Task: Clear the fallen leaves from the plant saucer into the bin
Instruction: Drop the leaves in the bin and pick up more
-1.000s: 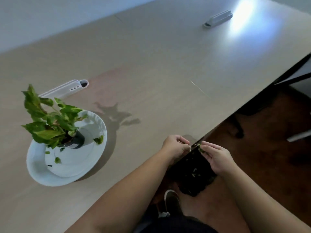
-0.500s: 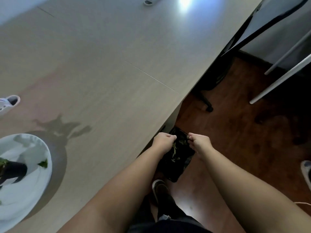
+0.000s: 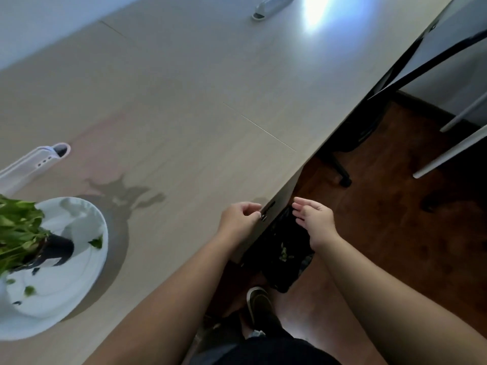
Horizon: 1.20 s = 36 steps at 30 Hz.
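Observation:
A white saucer sits on the table at the left with a small black pot of green plant in it. Loose green leaves lie on the saucer: one by the pot and small bits at the lower left. On the floor beside the table edge stands a black bin with green leaves inside. My left hand hovers at the table edge with fingers loosely curled and nothing in them. My right hand is over the bin, fingers apart, holding nothing.
A light wooden table fills the upper left. A white elongated device lies behind the saucer, another at the far end. Dark wood floor, a chair base, white legs and my shoe lie to the right and below.
Both hands were pinched together over the bin; now they have drawn apart and the right hand has opened. The view has swung back left, showing the saucer and plant again.

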Each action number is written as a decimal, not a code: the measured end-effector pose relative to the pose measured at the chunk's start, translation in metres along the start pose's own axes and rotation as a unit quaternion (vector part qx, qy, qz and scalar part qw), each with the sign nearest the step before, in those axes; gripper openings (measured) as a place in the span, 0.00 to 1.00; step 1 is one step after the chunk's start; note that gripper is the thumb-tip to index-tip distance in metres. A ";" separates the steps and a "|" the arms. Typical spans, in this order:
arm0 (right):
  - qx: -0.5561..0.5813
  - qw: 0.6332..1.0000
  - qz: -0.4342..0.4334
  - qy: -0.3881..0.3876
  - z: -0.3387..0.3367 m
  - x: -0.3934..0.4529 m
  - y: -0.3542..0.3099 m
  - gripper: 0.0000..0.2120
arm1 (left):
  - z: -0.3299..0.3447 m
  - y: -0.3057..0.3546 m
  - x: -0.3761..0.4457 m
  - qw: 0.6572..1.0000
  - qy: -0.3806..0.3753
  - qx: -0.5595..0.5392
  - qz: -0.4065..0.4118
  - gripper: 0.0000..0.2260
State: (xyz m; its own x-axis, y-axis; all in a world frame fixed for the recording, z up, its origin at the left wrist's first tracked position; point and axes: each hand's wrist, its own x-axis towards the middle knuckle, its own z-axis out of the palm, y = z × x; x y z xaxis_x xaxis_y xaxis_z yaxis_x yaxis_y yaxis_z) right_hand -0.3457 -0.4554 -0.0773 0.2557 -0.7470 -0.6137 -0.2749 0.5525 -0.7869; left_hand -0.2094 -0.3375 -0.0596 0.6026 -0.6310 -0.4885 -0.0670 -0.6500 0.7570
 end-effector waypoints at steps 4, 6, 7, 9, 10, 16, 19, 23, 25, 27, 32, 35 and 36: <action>-0.032 0.993 -0.101 -0.048 0.060 -0.023 -0.024 0.18 | -0.054 -0.026 -0.016 0.996 0.086 -0.023 -0.016 0.10; -0.072 0.984 -0.131 -0.099 0.093 -0.038 -0.030 0.17 | -0.084 -0.043 -0.030 0.991 0.129 -0.005 -0.021 0.10; -0.094 0.978 -0.140 -0.123 0.108 -0.043 -0.032 0.17 | -0.097 -0.051 -0.035 0.989 0.147 0.015 -0.024 0.11; -0.143 0.960 -0.154 -0.183 0.142 -0.057 -0.033 0.16 | -0.126 -0.073 -0.051 0.978 0.191 0.074 -0.038 0.11; -0.172 0.949 -0.161 -0.208 0.158 -0.062 -0.031 0.16 | -0.139 -0.084 -0.059 0.969 0.215 0.113 -0.040 0.11; -0.382 0.828 -0.236 -0.335 0.242 -0.100 -0.010 0.15 | -0.188 -0.147 -0.100 0.919 0.319 0.207 -0.101 0.18; -0.479 0.735 -0.290 -0.384 0.281 -0.121 -0.006 0.17 | -0.194 -0.171 -0.111 0.916 0.308 0.229 -0.121 0.21; -0.547 0.646 -0.326 -0.422 0.332 -0.137 0.001 0.20 | -0.202 -0.197 -0.122 0.910 0.313 0.245 -0.114 0.17; -0.579 0.605 -0.338 -0.429 0.349 -0.140 0.006 0.19 | -0.210 -0.209 -0.128 0.907 0.320 0.257 -0.098 0.16; -0.614 0.550 -0.373 -0.426 0.363 -0.142 0.014 0.17 | -0.220 -0.224 -0.136 0.905 0.327 0.261 -0.083 0.14; -0.629 0.529 -0.419 -0.386 0.375 -0.141 0.027 0.10 | -0.241 -0.246 -0.145 0.923 0.291 0.244 -0.056 0.14; -0.633 0.527 -0.417 -0.383 0.379 -0.140 0.029 0.10 | -0.250 -0.250 -0.146 0.932 0.278 0.227 -0.045 0.14; -0.636 0.524 -0.420 -0.381 0.381 -0.141 0.029 0.11 | -0.254 -0.251 -0.145 0.936 0.271 0.219 -0.045 0.14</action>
State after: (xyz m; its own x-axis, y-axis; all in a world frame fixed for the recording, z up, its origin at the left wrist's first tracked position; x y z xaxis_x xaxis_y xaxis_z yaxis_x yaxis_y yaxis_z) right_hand -0.0367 -0.1937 -0.0379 0.9442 0.1023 -0.3132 -0.0405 -0.9074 -0.4182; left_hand -0.0780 0.0248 -0.0686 0.9287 -0.3343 -0.1605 -0.2437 -0.8764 0.4153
